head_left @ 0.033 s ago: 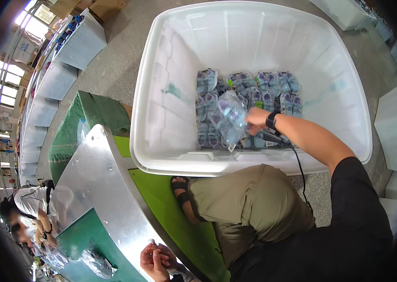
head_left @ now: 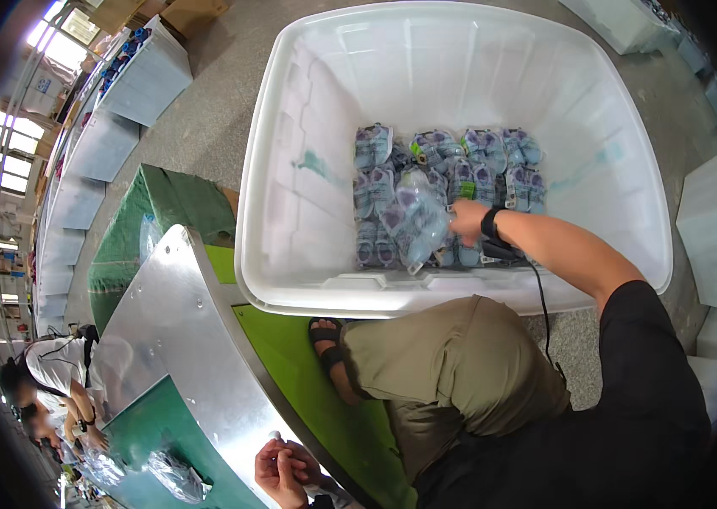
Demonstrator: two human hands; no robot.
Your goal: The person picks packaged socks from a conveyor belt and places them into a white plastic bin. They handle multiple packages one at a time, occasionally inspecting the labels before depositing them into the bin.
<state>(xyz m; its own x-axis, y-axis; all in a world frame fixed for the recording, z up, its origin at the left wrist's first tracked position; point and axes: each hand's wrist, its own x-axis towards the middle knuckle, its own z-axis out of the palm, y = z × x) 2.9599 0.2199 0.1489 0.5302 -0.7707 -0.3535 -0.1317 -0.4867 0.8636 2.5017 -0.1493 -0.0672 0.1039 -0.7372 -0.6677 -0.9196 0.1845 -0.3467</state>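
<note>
Inside the large white plastic bin, my right hand grips a clear-bagged pair of pale blue and purple shoes by the bag's edge. That pair hangs just over rows of similar bagged shoes on the bin's floor; whether it touches them I cannot tell. A black band circles my right wrist, and a dark device with a cable sits beside it. My left hand is at the metal table's near edge, fingers curled in a pinch. A small whitish tip shows at its fingers, too small to name.
Left of the bin runs a metal-topped table with a green mat and a bagged item. Across it a person handles clear bags. Green-wrapped goods stand behind, and white bins line both sides.
The bagged shoes in my right hand have shifted slightly down and tilted. My right hand has moved a little to the right; my left hand stays nearly still.
</note>
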